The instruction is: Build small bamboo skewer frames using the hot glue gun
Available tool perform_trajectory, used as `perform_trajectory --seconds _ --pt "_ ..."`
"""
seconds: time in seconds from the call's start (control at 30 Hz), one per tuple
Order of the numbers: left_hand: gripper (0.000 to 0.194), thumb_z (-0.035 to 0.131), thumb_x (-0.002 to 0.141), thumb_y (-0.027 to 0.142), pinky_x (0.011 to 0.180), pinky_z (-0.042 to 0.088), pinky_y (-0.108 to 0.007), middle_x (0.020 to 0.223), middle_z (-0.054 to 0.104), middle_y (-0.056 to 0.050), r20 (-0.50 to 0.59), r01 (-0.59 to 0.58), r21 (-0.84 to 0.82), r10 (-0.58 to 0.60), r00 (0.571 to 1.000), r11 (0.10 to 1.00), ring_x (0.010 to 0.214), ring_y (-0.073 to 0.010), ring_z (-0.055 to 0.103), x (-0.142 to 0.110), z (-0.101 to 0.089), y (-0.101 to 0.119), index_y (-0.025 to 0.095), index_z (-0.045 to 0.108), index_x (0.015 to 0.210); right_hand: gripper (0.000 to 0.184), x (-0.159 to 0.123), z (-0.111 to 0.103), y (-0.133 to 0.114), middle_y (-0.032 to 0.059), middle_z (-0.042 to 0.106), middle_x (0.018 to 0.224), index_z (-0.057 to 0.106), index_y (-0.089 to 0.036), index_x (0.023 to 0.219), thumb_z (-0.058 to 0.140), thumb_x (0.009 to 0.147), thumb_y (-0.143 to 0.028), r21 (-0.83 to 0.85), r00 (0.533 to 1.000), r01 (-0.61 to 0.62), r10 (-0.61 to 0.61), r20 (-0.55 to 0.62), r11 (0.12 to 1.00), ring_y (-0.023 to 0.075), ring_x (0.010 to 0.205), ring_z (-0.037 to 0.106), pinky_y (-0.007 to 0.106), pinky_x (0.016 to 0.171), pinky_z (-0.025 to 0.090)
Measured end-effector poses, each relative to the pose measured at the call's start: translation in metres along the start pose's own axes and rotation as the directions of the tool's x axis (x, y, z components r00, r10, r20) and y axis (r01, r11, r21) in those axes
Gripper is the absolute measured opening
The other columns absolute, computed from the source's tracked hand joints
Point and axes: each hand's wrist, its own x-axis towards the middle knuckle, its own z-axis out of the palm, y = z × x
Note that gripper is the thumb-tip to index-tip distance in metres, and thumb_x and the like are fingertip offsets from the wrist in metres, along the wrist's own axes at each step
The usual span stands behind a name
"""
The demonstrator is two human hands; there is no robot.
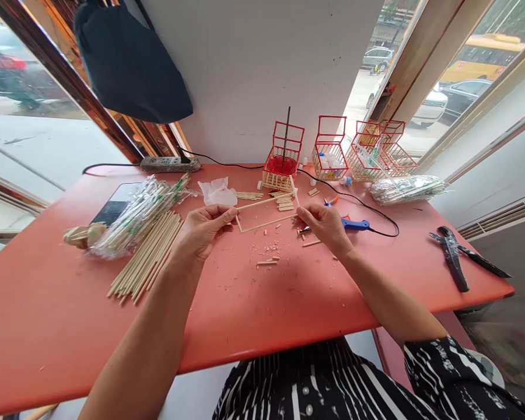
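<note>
Wearing a black-and-white top (306, 382), a person works at the near edge of the red tabletop (262, 326). Beyond that edge lie a few short offcuts (267, 263) among wood crumbs, with loose sticks (146, 259) to the left and a black tool (455, 262) well apart at the right.

Just past the offcuts, a wooden frame (268, 223) hangs above the tabletop between 2 hands. The left hand (207, 226) pinches the left short side between thumb and fingers; the right hand (324, 226) grips near the lower right corner, its fingers closed on the wood. The frame should handle as very light and fairly stiff along each stick, but fragile where the sticks meet, so a soft pinch near the corners at opposite ends seems safest. Dry, bare wood likely gives enough grip. It looks pale and slender, a long open rectangle of thin round sticks held at a tilt; the right short side appears to run past the upper long stick. Whether its joints are glued, I cannot tell.

Farther back are a blue-handled tool (356, 224), short cut sticks (284, 202) and a small red-railed cart (277, 179).
</note>
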Motion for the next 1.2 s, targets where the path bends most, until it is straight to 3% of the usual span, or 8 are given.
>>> perform_trajectory --seconds 0.37,0.5,0.67,0.93,1.2 --pt "0.045 0.096 0.041 0.041 0.056 0.05 -0.02 0.071 0.071 -0.005 0.03 0.059 -0.059 -0.058 0.998 0.996 0.064 -0.0116 0.061 0.0009 0.0021 -0.0017 0.013 0.076 0.069 0.042 -0.0018 0.0014 0.0023 0.0048 0.071 0.067 0.065 -0.017 0.075 0.063 0.085 -0.058 -0.06 1.0 -0.006 0.005 -0.027 0.998 0.0143 0.056 0.065 0.022 0.051 0.05" --pt "0.043 0.094 0.048 0.044 0.057 0.05 -0.021 0.077 0.073 -0.009 0.068 0.061 -0.057 -0.057 0.996 0.997 0.067 -0.0134 0.063 0.0003 -0.0001 -0.0015 0.013 0.077 0.073 0.041 0.0 -0.0004 0.0002 0.0049 0.071 0.066 0.066 -0.017 0.073 0.062 0.087 -0.055 -0.101 0.999 0.004 -0.008 -0.044 0.995 0.0142 0.057 0.065 0.022 0.052 0.05" --pt "0.047 0.089 0.056 0.054 0.057 0.052 -0.023 0.082 0.075 -0.011 0.135 0.076 -0.09 -0.063 0.989 0.993 0.067 -0.0144 0.065 0.0012 -0.0042 -0.0004 0.013 0.078 0.077 0.047 0.0027 -0.005 -0.0015 0.0036 0.068 0.061 0.063 -0.017 0.062 0.059 0.089 -0.055 -0.163 0.996 0.025 -0.038 -0.075 0.986 0.0123 0.054 0.06 0.021 0.05 0.045" --pt "0.044 0.094 0.051 0.044 0.059 0.052 -0.021 0.069 0.07 -0.005 0.128 0.123 -0.079 -0.112 0.985 0.989 0.064 -0.0119 0.063 -0.0003 -0.0017 0.0019 0.012 0.078 0.076 0.051 0.003 -0.0036 0.0009 0.0046 0.069 0.063 0.065 -0.017 0.067 0.06 0.085 -0.065 -0.114 0.999 0.013 -0.019 -0.05 0.993 0.0133 0.054 0.061 0.022 0.05 0.047" --pt "0.04 0.091 0.058 0.044 0.059 0.053 -0.022 0.079 0.073 -0.008 0.177 0.143 -0.105 -0.123 0.976 0.984 0.068 -0.0128 0.064 -0.0017 -0.0035 0.0038 0.014 0.077 0.08 0.054 0.0017 -0.0027 -0.0017 0.005 0.069 0.065 0.065 -0.016 0.07 0.06 0.083 -0.068 -0.099 0.999 0.016 -0.019 -0.035 0.995 0.0131 0.055 0.061 0.022 0.049 0.048"
